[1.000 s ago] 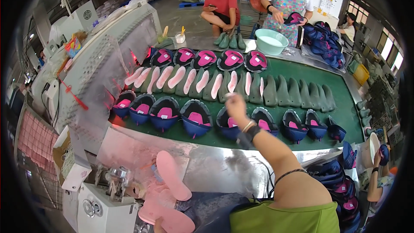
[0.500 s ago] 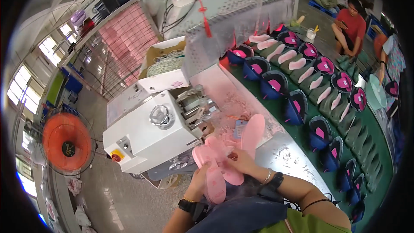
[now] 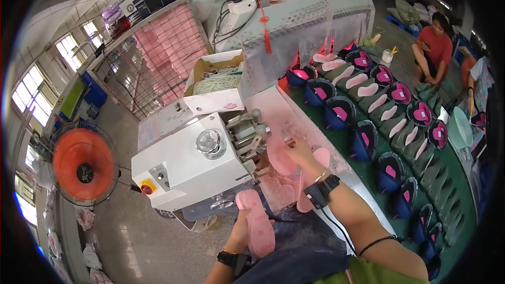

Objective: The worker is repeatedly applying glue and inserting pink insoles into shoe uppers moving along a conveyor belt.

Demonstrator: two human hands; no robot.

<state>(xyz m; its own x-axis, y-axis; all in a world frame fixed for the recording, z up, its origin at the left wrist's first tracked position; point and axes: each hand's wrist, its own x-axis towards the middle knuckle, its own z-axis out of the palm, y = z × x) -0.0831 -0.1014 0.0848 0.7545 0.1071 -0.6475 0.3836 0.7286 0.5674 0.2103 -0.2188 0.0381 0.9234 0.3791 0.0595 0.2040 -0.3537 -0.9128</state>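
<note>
Pinches 1 pink insole by its edge in the right hand; holds an insole stack in the left hand, closed around its side. Should handle light, soft and bendy, probably best taken by the rims. Has a white machine left of the right hand, shoe uppers farther right.

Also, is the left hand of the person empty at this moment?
No, the left hand is holding pink sole-shaped pieces, with the fingers at their left edge.
</note>
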